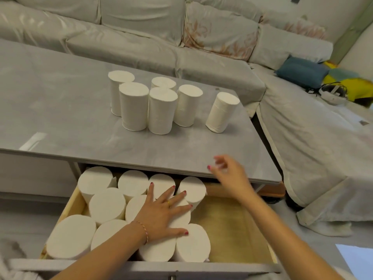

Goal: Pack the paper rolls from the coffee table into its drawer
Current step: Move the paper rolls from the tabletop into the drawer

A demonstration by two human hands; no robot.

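Observation:
Several white paper rolls (161, 110) stand upright on the grey coffee table (60, 110); one roll (222, 112) stands apart to the right. The open wooden drawer (232, 225) below holds several upright rolls (107, 205) packed in its left half. My left hand (163, 215) lies flat, fingers spread, on top of the rolls in the drawer. My right hand (228, 172) hovers over the table's front edge, fingers loosely curled and apart, holding nothing.
A pale sofa (141, 33) wraps behind and to the right of the table. On it lie a blue cushion (302, 71), yellow items and a white headset (333, 93). The drawer's right half shows bare wood.

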